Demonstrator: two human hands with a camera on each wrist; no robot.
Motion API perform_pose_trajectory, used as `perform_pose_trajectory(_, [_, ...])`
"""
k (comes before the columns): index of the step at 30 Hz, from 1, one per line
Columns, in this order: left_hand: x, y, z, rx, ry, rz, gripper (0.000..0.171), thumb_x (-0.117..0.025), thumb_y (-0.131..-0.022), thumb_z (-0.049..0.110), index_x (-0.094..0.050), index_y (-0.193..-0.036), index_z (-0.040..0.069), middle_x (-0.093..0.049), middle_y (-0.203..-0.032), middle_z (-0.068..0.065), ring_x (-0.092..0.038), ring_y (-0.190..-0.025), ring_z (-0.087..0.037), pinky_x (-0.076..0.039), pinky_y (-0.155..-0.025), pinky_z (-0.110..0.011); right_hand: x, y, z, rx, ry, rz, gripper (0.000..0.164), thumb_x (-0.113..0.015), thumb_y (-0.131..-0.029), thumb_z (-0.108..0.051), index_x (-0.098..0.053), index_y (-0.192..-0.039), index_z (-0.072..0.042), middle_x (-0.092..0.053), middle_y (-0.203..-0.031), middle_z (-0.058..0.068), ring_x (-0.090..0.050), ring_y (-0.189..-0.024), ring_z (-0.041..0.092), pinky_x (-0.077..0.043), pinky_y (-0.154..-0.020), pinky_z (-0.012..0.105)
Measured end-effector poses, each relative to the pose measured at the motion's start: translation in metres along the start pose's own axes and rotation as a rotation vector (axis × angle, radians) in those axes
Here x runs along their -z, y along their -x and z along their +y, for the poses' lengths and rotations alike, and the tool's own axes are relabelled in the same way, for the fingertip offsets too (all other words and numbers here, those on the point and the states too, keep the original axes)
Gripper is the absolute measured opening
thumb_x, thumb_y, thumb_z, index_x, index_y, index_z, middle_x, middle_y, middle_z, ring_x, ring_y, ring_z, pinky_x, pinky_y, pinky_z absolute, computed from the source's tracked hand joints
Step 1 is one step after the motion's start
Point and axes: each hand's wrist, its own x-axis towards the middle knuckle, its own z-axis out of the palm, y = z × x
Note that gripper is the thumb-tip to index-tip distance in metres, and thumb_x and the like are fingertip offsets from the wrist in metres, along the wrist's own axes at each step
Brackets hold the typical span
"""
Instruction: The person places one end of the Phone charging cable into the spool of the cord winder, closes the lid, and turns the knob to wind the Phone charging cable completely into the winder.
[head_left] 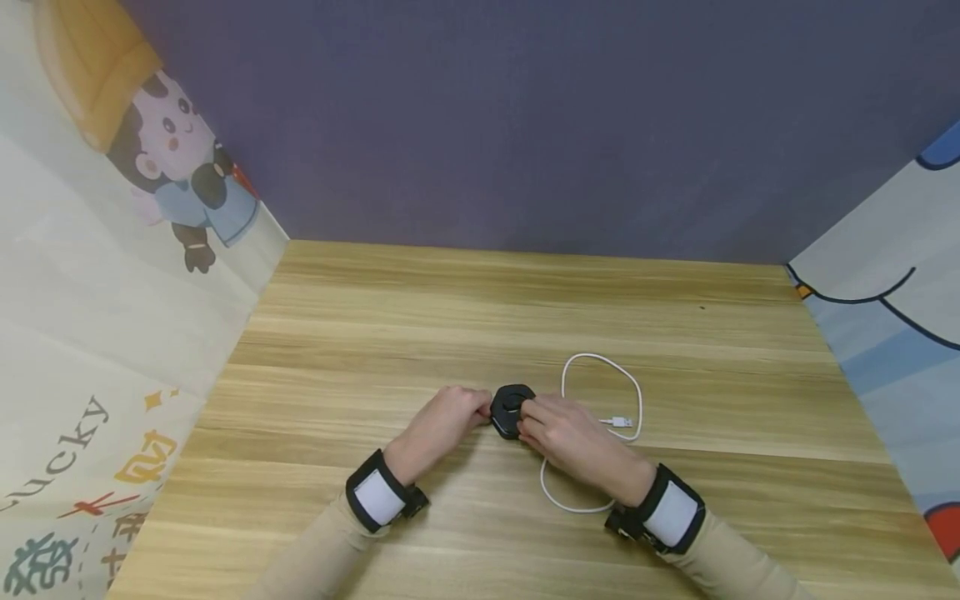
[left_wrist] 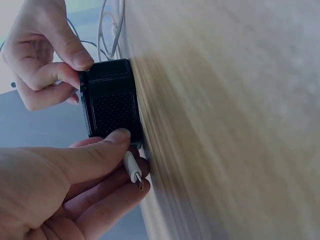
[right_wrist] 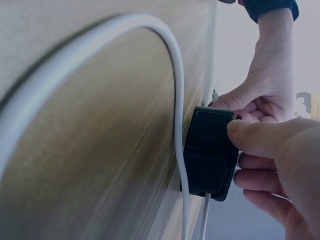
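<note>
Black box (head_left: 513, 400) was on or just above surface (head_left: 420, 317). Left hand (head_left: 452, 415) pinched one side with fingers, right hand (head_left: 562, 429) other side. Box looked light, hard; bumpy sides (left_wrist: 115, 111) seemed best to hold. White cord (right_wrist: 179, 100) looked bendy.

Even, moderate light fills the head view, with soft shadows on the yellow-brown wood-grain bench (head_left: 450, 317). Both wrist views are dimmer and bluish: the bench blurs, the round white cable (right_wrist: 178, 100) softens near the lens, and the black faceted plastic device (right_wrist: 210, 145) darkens against pale upper-right glare.
</note>
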Motion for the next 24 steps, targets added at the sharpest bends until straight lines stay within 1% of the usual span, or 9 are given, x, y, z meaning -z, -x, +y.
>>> perform_pose_trajectory(5, [0.0009, -0.0002, 0.0005, -0.004, 0.011, -0.001, 0.015, -0.079, -0.088, 0.011, -0.068, -0.078, 0.011, -0.072, -0.077, 0.001, -0.067, -0.072, -0.011, -0.056, -0.063, -0.025, -0.0022, 0.0, -0.0004, -0.004, 0.0, 0.005, 0.01, -0.079, -0.091, -0.016, -0.07, -0.088, -0.012, -0.056, -0.091, -0.002, -0.061, -0.088, 0.017, -0.057, -0.081, 0.034])
perform_pose_trajectory(12, [0.0006, -0.0007, 0.0003, -0.003, 0.007, 0.002, 0.016, -0.079, -0.088, 0.01, -0.067, -0.077, 0.011, -0.071, -0.076, 0.001, -0.065, -0.071, -0.01, -0.055, -0.061, -0.025, -0.0023, -0.0013, -0.0018, -0.002, -0.002, 0.022, 0.011, -0.081, -0.089, -0.015, -0.071, -0.086, -0.012, -0.057, -0.09, -0.002, -0.062, -0.088, 0.018, -0.058, -0.085, 0.035])
perform_pose_trajectory(24, [0.001, -0.0009, 0.0015, 0.015, -0.004, 0.005, 0.015, -0.079, -0.087, 0.012, -0.068, -0.077, 0.013, -0.072, -0.076, 0.002, -0.067, -0.071, -0.011, -0.056, -0.061, -0.026, -0.0036, -0.0026, -0.0043, 0.005, 0.038, 0.018, 0.01, -0.08, -0.089, -0.014, -0.071, -0.086, -0.011, -0.055, -0.088, -0.001, -0.06, -0.086, 0.018, -0.056, -0.086, 0.034])
